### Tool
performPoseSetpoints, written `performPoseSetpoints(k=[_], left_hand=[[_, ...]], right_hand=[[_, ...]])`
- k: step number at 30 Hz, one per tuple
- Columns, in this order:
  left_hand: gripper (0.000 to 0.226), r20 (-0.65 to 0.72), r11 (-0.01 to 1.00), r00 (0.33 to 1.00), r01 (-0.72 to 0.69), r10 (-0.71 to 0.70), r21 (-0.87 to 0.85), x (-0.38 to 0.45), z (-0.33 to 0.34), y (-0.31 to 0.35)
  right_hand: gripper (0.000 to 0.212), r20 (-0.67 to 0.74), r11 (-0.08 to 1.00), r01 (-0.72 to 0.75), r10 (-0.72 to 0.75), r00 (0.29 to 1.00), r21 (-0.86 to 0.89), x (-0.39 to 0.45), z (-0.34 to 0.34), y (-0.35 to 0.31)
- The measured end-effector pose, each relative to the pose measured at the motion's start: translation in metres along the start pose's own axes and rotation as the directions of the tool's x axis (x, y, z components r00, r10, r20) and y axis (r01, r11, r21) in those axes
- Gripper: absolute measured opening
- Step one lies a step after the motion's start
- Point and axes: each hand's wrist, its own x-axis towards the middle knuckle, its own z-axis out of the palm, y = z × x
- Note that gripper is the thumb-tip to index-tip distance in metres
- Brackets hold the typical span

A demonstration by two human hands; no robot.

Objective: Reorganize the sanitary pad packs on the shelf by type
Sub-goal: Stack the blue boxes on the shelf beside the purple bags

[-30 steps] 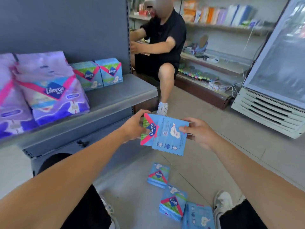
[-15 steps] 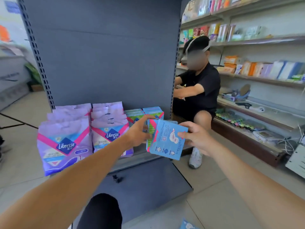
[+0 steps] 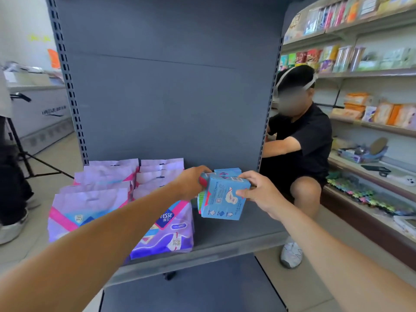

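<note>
shelf (image 3: 225,242), frame centre: purple packs (image 3: 108,199) stacked left | left hand (image 3: 191,183) and right hand (image 3: 258,190) both grip blue packs (image 3: 222,199) above it

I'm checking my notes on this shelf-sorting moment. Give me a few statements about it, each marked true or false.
1. Both hands hold the blue pack. True.
2. The purple packs lie on the floor. False: they stand on the gray shelf.
3. The left hand grips the blue pack's left end. True.
4. The right hand is empty. False: it grips the pack's right side.
5. The purple packs are right of the blue pack. False: left.
</note>
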Motion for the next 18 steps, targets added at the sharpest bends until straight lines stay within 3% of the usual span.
performPoseSetpoints(k=[3, 11, 18], left_hand=[[0.022, -0.002, 0.997, 1.0, 0.027, -0.027, 0.072, 0.025, 0.001, -0.012], [0.029, 0.063, 0.94, 0.997, 0.013, -0.036, 0.34, 0.07, 0.015, -0.045], [0.032, 0.116, 0.77, 0.993, -0.055, -0.024, 0.636, 0.087, 0.031, -0.056]], right_hand=[[0.033, -0.002, 1.0, 0.002, -0.002, 1.0, -0.022, 0.029, 0.008, 0.014], [0.035, 0.016, 0.994, 0.002, 0.0, 1.0, -0.105, 0.082, 0.02, 0.063], [0.034, 0.027, 0.956, -0.004, 0.012, 1.0, -0.293, 0.092, 0.024, 0.089]])
